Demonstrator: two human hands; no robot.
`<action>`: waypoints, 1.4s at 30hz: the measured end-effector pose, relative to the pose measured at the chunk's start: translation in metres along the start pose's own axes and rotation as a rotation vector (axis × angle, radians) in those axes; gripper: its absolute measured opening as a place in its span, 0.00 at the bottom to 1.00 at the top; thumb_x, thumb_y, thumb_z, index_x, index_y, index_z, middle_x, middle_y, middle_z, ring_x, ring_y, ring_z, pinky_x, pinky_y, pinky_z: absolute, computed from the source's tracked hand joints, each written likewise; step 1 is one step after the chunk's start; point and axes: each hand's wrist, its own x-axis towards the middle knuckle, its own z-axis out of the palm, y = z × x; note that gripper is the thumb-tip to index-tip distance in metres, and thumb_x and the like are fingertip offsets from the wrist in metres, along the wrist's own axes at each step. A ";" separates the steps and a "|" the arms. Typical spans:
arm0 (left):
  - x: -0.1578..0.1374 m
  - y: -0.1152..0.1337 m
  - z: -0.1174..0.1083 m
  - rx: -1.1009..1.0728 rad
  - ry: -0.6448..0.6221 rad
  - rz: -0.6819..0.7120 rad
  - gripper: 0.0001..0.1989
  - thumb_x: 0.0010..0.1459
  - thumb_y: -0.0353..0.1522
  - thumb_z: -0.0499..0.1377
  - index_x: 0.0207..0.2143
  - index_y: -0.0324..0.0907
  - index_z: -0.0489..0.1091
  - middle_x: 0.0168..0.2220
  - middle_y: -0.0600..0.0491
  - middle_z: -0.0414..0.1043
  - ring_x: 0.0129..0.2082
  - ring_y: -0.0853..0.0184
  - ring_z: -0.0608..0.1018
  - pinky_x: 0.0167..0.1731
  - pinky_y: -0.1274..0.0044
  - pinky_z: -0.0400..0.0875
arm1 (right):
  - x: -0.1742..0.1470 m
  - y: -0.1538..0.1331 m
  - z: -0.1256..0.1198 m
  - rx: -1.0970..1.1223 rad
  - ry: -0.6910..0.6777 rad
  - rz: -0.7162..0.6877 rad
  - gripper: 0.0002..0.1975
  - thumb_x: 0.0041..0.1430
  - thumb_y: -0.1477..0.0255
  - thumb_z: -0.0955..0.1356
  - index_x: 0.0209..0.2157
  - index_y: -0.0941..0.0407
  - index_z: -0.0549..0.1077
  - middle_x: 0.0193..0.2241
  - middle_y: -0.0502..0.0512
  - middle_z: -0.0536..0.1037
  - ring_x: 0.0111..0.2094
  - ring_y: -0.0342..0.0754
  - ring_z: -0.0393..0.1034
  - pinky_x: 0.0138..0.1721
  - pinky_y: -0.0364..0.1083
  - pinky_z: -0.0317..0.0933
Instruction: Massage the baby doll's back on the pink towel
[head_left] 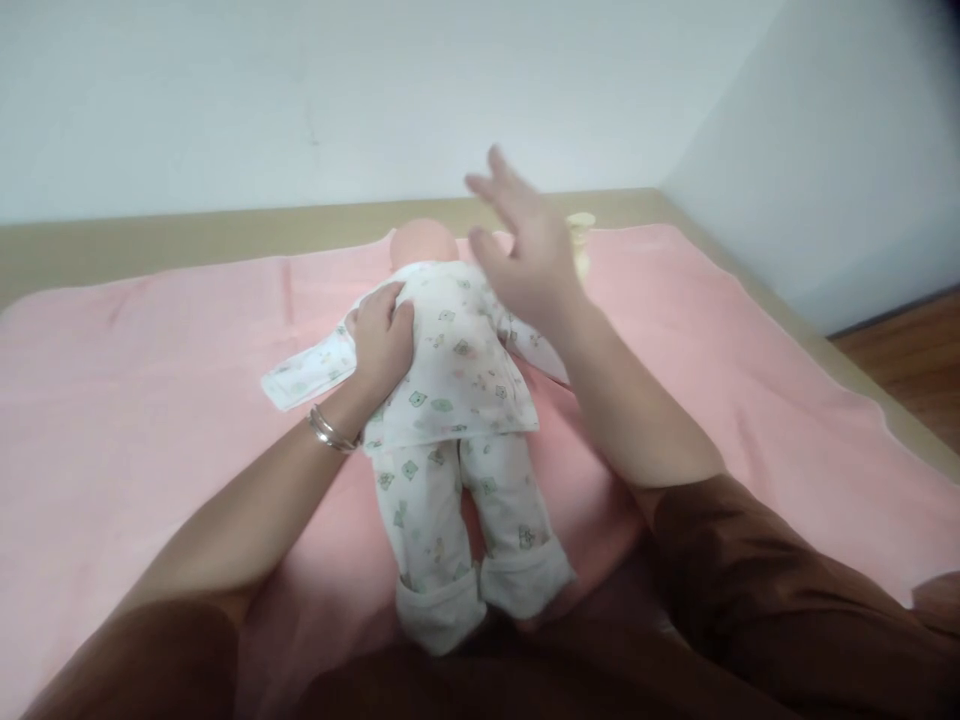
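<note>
A baby doll [465, 350] in a white patterned shirt and matching trousers [427, 500] lies on a pink cloth, its legs toward me and its smooth head [424, 243] at the far end. No face shows on it. My left hand [384, 335] grips the doll's left-hand side near the shoulder, thumb on the shirt. Above the doll's other shoulder, my right hand [529, 245] is raised with fingers apart, holding nothing, slightly blurred. The doll's sleeves stretch out to both sides; my right forearm partly covers one of them.
The pink cloth [187, 380] covers most of a tan surface [337, 215] that meets a pale wall [225, 100]. A pale yellow object [581, 228], partly hidden, stands behind my right hand. Brown wooden floor [915, 350] shows at the right.
</note>
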 end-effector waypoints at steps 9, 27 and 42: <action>-0.005 -0.003 0.002 -0.004 0.079 -0.070 0.27 0.65 0.38 0.48 0.64 0.47 0.64 0.65 0.47 0.71 0.66 0.54 0.70 0.74 0.55 0.51 | 0.022 0.065 -0.045 -0.072 0.131 0.183 0.30 0.72 0.56 0.59 0.67 0.57 0.67 0.75 0.60 0.54 0.78 0.65 0.37 0.76 0.74 0.33; -0.009 0.024 -0.014 -0.190 0.032 0.080 0.37 0.60 0.39 0.59 0.70 0.44 0.57 0.73 0.45 0.58 0.74 0.48 0.60 0.77 0.55 0.49 | 0.029 0.068 -0.007 -0.297 -0.015 0.177 0.32 0.73 0.52 0.51 0.35 0.58 0.74 0.40 0.65 0.77 0.51 0.62 0.73 0.62 0.64 0.61; 0.034 0.154 0.021 -1.434 -0.699 -0.386 0.36 0.70 0.51 0.38 0.65 0.34 0.62 0.64 0.39 0.70 0.75 0.50 0.60 0.71 0.58 0.65 | 0.028 0.060 -0.015 -0.208 -0.008 0.344 0.33 0.75 0.53 0.52 0.35 0.59 0.78 0.37 0.64 0.81 0.49 0.58 0.76 0.56 0.55 0.65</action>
